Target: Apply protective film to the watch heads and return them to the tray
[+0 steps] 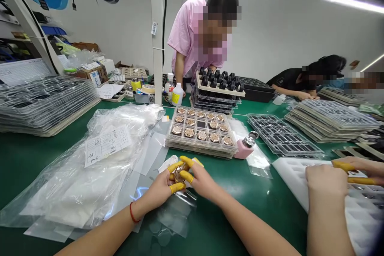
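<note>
My left hand (163,186) and my right hand (199,178) meet over the green table, both wearing yellow finger cots. Together they pinch a small rose-gold watch case (179,174) between the fingertips. A red string circles my left wrist. Small clear film pieces (177,208) lie on the table under and just before the hands. A stack of clear trays (200,144) with rows of similar rose-gold cases stands right behind the hands.
A large clear plastic bag with a paper label (106,144) lies to the left. A pink dispenser bottle (246,146) stands beside the tray stack. At the right, another person's hands (330,180) work at a white foam tray (292,172). Tray stacks (45,104) and co-workers sit behind.
</note>
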Demonstrator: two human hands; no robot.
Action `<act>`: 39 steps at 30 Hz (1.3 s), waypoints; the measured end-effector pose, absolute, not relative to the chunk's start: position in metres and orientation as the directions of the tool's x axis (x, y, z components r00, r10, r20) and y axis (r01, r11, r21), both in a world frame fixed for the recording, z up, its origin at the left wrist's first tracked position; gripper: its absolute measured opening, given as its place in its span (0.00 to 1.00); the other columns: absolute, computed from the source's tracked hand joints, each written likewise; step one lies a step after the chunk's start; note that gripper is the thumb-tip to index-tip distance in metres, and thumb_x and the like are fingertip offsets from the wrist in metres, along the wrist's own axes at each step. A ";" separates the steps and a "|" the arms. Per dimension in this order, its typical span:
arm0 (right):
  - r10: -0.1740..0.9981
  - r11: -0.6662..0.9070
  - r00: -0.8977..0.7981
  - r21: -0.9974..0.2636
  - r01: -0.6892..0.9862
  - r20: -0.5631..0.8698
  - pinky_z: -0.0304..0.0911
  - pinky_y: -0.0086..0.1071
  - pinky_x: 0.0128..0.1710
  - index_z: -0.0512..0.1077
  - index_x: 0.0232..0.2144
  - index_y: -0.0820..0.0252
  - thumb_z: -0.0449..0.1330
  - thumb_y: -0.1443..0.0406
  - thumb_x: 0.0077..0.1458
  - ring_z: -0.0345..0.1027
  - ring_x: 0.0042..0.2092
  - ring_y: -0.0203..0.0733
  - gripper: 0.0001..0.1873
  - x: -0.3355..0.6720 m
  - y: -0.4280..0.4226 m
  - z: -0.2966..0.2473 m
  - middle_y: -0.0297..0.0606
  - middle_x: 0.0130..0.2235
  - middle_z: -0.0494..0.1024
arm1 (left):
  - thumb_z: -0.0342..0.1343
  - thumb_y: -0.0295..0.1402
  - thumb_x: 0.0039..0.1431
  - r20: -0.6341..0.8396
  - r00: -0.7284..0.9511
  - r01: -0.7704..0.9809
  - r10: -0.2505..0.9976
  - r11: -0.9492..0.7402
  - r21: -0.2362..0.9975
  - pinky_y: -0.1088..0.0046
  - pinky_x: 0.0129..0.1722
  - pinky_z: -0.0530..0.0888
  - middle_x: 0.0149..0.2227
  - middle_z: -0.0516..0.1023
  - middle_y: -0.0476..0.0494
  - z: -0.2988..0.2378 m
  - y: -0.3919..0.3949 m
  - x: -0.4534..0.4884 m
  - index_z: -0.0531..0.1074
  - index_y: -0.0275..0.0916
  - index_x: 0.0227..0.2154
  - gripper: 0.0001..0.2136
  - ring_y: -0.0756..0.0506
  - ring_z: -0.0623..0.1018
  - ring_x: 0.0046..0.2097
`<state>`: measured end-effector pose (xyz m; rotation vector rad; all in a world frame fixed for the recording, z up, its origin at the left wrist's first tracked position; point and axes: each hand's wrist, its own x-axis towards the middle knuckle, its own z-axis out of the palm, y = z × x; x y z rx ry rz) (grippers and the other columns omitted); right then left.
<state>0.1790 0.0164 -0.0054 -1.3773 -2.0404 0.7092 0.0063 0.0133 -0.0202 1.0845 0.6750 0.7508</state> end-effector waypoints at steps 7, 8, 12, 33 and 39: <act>0.950 0.131 0.090 -0.646 0.752 0.297 0.62 0.31 0.35 0.68 0.44 0.58 0.48 0.61 0.58 0.66 0.35 0.38 0.15 0.207 0.117 0.041 0.37 0.37 0.74 | 0.61 0.35 0.50 -0.189 0.486 -0.047 0.853 0.241 0.969 0.66 0.44 0.69 0.27 0.75 0.50 -0.016 0.016 -0.002 0.46 0.32 0.61 0.39 0.47 0.76 0.35; 0.941 0.085 0.141 -0.617 0.782 0.309 0.62 0.33 0.36 0.68 0.44 0.59 0.46 0.62 0.59 0.66 0.37 0.39 0.16 0.217 0.138 0.047 0.39 0.39 0.74 | 0.60 0.35 0.50 -0.185 0.485 -0.043 0.855 0.235 0.971 0.66 0.44 0.69 0.28 0.75 0.50 -0.016 0.017 -0.003 0.47 0.32 0.60 0.38 0.47 0.76 0.35; 0.937 -0.007 0.183 -0.508 0.861 0.298 0.59 0.40 0.43 0.73 0.37 0.63 0.50 0.67 0.54 0.64 0.42 0.48 0.13 0.239 0.186 0.052 0.47 0.38 0.74 | 0.59 0.35 0.51 -0.168 0.493 -0.048 0.854 0.219 0.974 0.66 0.44 0.69 0.29 0.76 0.49 -0.020 0.018 -0.004 0.49 0.32 0.59 0.36 0.46 0.77 0.36; 0.951 0.031 -0.302 -0.953 0.302 -0.065 0.64 0.35 0.38 0.60 0.47 0.56 0.63 0.61 0.46 0.69 0.34 0.38 0.26 0.166 0.066 0.049 0.31 0.31 0.72 | 0.60 0.30 0.51 -0.045 0.472 -0.165 0.881 0.139 0.976 0.70 0.38 0.70 0.35 0.72 0.49 -0.005 0.012 -0.004 0.49 0.42 0.58 0.34 0.50 0.75 0.33; 0.920 -0.068 -0.364 -0.974 0.216 -0.145 0.63 0.37 0.42 0.68 0.40 0.58 0.57 0.58 0.52 0.68 0.39 0.39 0.14 0.175 0.023 0.015 0.37 0.38 0.74 | 0.62 0.29 0.49 -0.022 0.594 -0.178 0.804 0.159 0.971 0.73 0.36 0.70 0.39 0.71 0.46 0.002 0.011 -0.008 0.62 0.41 0.49 0.23 0.50 0.72 0.36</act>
